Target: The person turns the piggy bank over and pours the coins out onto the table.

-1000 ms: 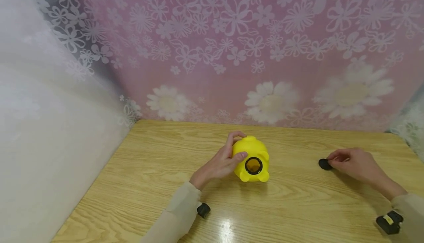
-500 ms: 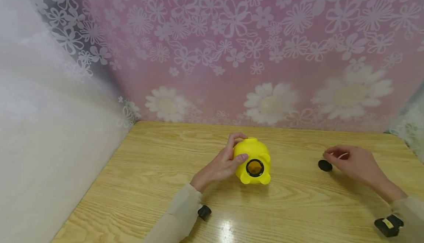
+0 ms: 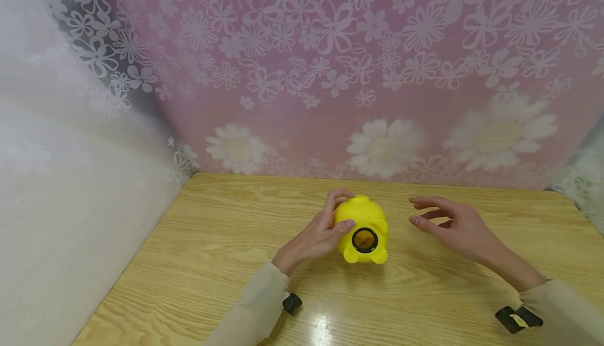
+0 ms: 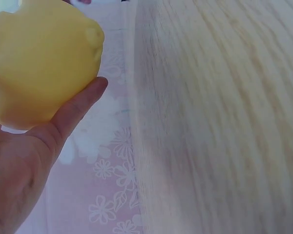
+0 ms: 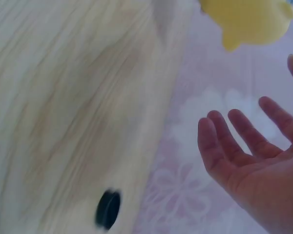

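My left hand (image 3: 317, 235) grips a yellow piggy bank (image 3: 355, 211) above the table, thumb on the near side and fingers over the top. Its underside, with stubby feet and a round black-rimmed opening (image 3: 365, 240), faces me. In the left wrist view the thumb (image 4: 80, 105) lies along the yellow body (image 4: 44, 63). To the right of the bank, apart from it, my right hand (image 3: 460, 229) hovers with fingers spread and holds nothing. A small round black cap (image 5: 108, 209) lies on the table in the right wrist view; in the head view the right hand hides it.
The wooden table (image 3: 226, 220) spreads beneath both hands. Behind it hangs a pink flowered curtain (image 3: 292, 126), and a white sheet (image 3: 71, 204) borders the left side. Black camera mounts (image 3: 292, 303) are worn at both wrists.
My right hand has let go of the black cap, left it on the table, and moved left toward the piggy bank with fingers opening. The left hand and bank have barely moved.
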A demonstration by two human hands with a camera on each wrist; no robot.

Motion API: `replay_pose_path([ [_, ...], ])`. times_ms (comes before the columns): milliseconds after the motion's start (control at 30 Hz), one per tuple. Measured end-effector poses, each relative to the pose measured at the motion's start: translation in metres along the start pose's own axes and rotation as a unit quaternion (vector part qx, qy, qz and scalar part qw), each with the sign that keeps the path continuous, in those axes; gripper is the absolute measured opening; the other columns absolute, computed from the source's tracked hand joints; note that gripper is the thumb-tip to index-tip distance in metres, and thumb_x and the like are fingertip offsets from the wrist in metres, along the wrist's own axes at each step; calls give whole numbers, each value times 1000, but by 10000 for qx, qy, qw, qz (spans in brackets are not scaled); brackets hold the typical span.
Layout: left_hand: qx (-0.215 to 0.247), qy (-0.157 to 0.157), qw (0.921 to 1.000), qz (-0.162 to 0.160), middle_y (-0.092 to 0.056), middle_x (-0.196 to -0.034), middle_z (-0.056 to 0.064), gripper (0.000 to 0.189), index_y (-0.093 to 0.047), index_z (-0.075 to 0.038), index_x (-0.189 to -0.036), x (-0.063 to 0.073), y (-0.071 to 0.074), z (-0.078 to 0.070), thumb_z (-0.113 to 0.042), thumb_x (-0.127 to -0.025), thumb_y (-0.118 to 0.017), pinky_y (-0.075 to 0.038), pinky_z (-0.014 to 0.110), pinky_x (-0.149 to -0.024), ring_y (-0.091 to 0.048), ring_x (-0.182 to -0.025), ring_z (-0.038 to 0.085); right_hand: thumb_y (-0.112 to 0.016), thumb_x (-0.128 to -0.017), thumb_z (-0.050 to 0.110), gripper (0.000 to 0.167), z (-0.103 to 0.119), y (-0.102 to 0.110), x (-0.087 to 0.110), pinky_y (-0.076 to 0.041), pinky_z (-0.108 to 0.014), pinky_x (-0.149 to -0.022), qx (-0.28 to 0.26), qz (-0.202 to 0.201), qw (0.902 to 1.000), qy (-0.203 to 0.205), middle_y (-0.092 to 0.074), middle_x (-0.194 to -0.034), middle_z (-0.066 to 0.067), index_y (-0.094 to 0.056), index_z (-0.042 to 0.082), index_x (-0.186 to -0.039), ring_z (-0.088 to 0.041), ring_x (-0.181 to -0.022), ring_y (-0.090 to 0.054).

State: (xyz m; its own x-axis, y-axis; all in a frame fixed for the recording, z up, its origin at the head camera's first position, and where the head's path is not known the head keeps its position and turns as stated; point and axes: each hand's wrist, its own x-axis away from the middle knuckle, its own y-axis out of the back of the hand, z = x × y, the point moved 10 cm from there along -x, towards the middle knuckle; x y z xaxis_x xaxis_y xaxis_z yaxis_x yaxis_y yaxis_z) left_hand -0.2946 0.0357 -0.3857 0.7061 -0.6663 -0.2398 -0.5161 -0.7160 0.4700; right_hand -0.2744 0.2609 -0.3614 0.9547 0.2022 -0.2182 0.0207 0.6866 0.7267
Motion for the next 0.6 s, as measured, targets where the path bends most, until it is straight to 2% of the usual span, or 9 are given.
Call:
replay_pose_path([
  [100,-7,-40,10000,20,-44,-152,13,72,-20,-29,-149,0,-1,-1,-78,-98,-30,-56,25,-89,-62,-108,14,-71,-98,27,46,20,-8,-2,-58,-23,-73,-250,79,9993,285,-66,-137,-8,-60,24,-142,12,-100,-63],
  [233,9,-86,9999,62,-43,-151,14,69,-20,-29,-150,0,-3,-2,-75,-99,-31,-55,25,-90,-62,-109,14,-71,-98,23,49,39,-19,-4,-60,-25,-76,-504,216,9972,509,-64,-139,-9,-57,24,-145,-1,-103,-68],
  [333,93,-54,9999,120,-43,-152,13,66,-20,-29,-150,0,-5,-2,-71,-101,-32,-56,25,-90,-62,-109,14,-71,-98,23,48,47,-26,-5,-61,-26,-78,-627,300,9961,536,-63,-140,-10,-57,23,-144,-13,-106,-71],
  [600,342,94,9992,200,-43,-151,11,49,-21,-31,-149,2,-8,-1,-47,-107,-41,-55,25,-90,-61,-108,14,-72,-97,26,49,55,-42,-9,-61,-26,-78,-980,620,9922,451,-58,-146,-14,-58,21,-144,-31,-110,-71],
])
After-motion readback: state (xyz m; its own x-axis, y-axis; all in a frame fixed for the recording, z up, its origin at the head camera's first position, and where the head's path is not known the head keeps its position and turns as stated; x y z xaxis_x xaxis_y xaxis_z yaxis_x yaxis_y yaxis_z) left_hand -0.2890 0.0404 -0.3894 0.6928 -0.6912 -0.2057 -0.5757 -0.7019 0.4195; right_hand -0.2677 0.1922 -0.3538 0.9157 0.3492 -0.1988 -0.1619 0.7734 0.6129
